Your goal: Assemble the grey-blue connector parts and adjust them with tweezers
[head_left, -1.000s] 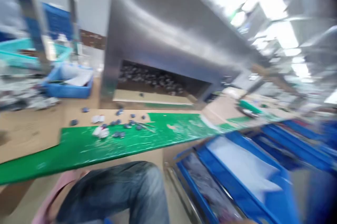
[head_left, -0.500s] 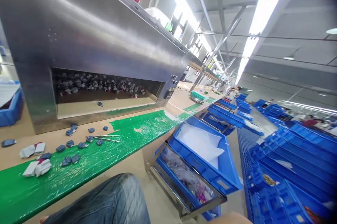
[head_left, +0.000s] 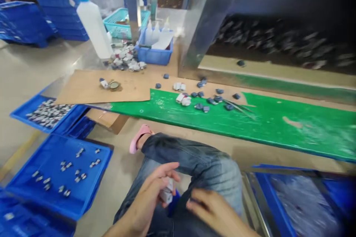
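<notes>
Above my lap, my left hand (head_left: 152, 192) has its fingers curled round a small whitish-grey piece (head_left: 167, 191). My right hand (head_left: 210, 207) is just to its right, blurred, with bent fingers around something dark that I cannot make out. Dark blue-grey pieces (head_left: 198, 107) and a few whitish ones (head_left: 183, 99) lie on the green-covered table edge (head_left: 267, 125). Metal tweezers (head_left: 239, 107) rest at the right of these pieces. On the brown cardboard (head_left: 83, 86) sit a small round dish (head_left: 114, 85) and a white-and-blue piece (head_left: 104, 83).
A metal housing (head_left: 200, 25) with many pieces inside stands behind the table. A white bottle (head_left: 94, 27), a blue basket (head_left: 154, 54) and a pile of pieces (head_left: 128, 59) are at the back left. Blue trays (head_left: 97, 185) are low at the left, another (head_left: 275, 200) low right.
The view has swung left and down. Both my hands now show above my lap, my left with a whitish piece. The bottle, cardboard and left trays have come into view.
</notes>
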`<action>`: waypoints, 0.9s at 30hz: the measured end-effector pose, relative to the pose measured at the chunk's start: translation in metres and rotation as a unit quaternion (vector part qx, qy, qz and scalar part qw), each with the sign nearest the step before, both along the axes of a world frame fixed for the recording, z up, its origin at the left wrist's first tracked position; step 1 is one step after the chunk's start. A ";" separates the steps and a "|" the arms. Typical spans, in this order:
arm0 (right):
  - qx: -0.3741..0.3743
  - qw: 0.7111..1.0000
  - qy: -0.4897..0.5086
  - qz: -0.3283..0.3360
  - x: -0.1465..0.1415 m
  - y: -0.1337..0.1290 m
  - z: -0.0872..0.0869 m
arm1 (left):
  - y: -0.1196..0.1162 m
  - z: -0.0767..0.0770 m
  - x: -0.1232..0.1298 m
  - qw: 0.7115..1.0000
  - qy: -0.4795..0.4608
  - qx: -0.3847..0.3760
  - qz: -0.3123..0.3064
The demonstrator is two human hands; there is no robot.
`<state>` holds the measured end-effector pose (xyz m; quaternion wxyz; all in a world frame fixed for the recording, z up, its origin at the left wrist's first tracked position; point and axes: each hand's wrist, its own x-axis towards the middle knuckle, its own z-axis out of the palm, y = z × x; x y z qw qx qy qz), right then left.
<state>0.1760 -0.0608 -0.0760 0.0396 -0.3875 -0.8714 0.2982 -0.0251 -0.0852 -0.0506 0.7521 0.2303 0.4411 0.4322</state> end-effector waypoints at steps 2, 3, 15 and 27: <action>0.004 0.994 -0.029 -0.101 0.002 0.020 -0.029 | 0.002 0.011 0.001 1.000 -0.018 0.025 0.007; 0.014 0.988 -0.031 -0.151 0.004 0.031 -0.041 | 0.003 0.018 0.001 0.999 -0.020 0.041 0.004; 0.216 0.856 -0.073 -0.464 -0.033 0.079 -0.137 | 0.006 0.045 -0.003 0.990 0.019 0.135 -0.020; 0.268 0.851 -0.067 -0.446 -0.026 0.078 -0.139 | 0.011 0.016 0.011 0.991 0.045 0.108 0.062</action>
